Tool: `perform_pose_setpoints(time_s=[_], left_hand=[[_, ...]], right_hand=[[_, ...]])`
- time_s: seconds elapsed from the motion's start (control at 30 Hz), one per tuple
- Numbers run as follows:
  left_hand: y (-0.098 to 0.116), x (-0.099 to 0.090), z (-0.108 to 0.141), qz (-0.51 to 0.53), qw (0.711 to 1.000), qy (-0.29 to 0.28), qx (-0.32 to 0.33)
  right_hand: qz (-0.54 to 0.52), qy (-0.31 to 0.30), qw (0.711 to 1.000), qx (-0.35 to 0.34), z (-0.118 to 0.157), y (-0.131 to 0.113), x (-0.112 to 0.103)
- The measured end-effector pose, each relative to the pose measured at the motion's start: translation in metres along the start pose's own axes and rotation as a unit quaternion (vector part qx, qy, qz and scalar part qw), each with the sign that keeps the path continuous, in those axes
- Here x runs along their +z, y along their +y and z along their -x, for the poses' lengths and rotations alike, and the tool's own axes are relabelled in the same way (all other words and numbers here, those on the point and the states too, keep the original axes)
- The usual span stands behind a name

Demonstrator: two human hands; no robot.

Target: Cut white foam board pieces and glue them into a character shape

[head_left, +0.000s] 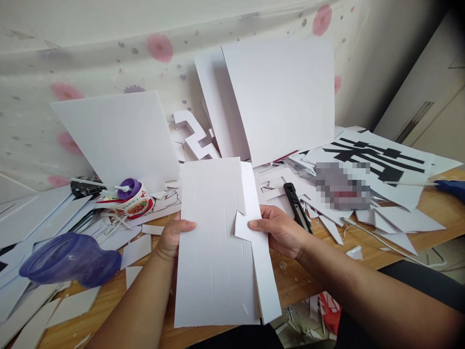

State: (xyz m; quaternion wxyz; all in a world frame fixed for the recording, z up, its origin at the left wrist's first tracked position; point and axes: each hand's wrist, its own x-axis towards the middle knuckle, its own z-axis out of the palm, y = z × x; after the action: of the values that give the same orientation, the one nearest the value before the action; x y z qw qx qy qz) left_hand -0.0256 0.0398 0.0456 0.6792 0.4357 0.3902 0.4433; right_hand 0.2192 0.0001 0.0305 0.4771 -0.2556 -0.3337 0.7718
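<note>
Upright before me is a white foam board [209, 271] with several short slits cut in it. My left hand [173, 235] grips its left edge, thumb on the front and fingers hidden behind. On the right side, my right hand [278, 229] pinches a narrow white strip [267, 281] with a small tab that overlaps the board's face. The strip lies along the board's right edge, partly behind it. A black utility knife [296, 206] rests on the table just beyond my right hand.
Large white boards [283, 102] lean against the flowered wall covering at the back. A purple bottle [72, 261] lies at the left near a paper noodle cup [136, 203]. White scraps are scattered over the wooden table [290, 274]. Sheets with black characters [378, 157] lie at the right.
</note>
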Motion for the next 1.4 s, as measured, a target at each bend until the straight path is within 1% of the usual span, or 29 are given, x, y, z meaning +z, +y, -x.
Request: perform_pose_setpoints(time_s=[0.1,0.27,0.33,0.4,0.53,0.6,0.67,0.77,0.87,0.93,1.07,1.13,1.23,1.4], left_hand=[[0.0,0.0,-0.002,-0.005,1.0,0.001,0.012],[-0.005,-0.002,-0.004,-0.017,1.0,-0.006,0.02],[-0.008,-0.004,-0.006,-0.019,0.999,-0.005,0.029],[-0.011,-0.005,-0.008,-0.019,0.999,-0.006,0.036],[-0.012,-0.002,-0.011,-0.023,0.999,-0.014,0.034],[-0.012,0.002,-0.012,-0.025,0.999,-0.015,0.031],[-0.011,0.007,-0.013,-0.027,0.999,-0.009,0.031],[-0.015,0.016,-0.016,-0.037,0.999,0.005,0.025],[-0.025,0.028,-0.016,-0.053,0.999,0.005,0.002],[-0.033,0.038,-0.014,-0.061,0.998,-0.007,-0.008],[-0.042,0.055,-0.009,-0.066,0.998,-0.024,-0.002],[-0.043,0.057,-0.009,-0.072,0.997,-0.011,0.009],[-0.039,0.052,-0.011,-0.088,0.995,0.022,0.028],[-0.029,0.036,-0.017,-0.135,0.985,0.091,0.061]], right_hand=[[0.026,0.032,0.999,-0.006,0.0,-0.005,-0.003],[0.071,0.054,0.996,-0.019,0.004,-0.013,-0.003],[0.079,0.049,0.995,-0.025,0.006,-0.015,-0.002],[0.076,0.032,0.996,-0.025,0.008,-0.017,0.0],[0.043,-0.004,0.999,-0.01,0.013,-0.018,0.003],[0.019,-0.003,1.0,-0.009,0.014,-0.016,0.005],[-0.009,0.014,1.0,-0.013,0.014,-0.012,0.008],[-0.052,0.069,0.996,-0.01,0.013,-0.005,0.014],[-0.074,0.113,0.991,-0.007,0.011,0.001,0.019],[-0.072,0.108,0.991,-0.011,0.01,0.004,0.021],[-0.056,0.072,0.996,-0.022,0.011,0.01,0.028],[-0.059,0.065,0.996,-0.026,0.012,0.012,0.031],[-0.071,0.062,0.995,-0.028,0.013,0.012,0.035],[-0.049,0.109,0.992,-0.037,0.018,-0.001,0.035]])
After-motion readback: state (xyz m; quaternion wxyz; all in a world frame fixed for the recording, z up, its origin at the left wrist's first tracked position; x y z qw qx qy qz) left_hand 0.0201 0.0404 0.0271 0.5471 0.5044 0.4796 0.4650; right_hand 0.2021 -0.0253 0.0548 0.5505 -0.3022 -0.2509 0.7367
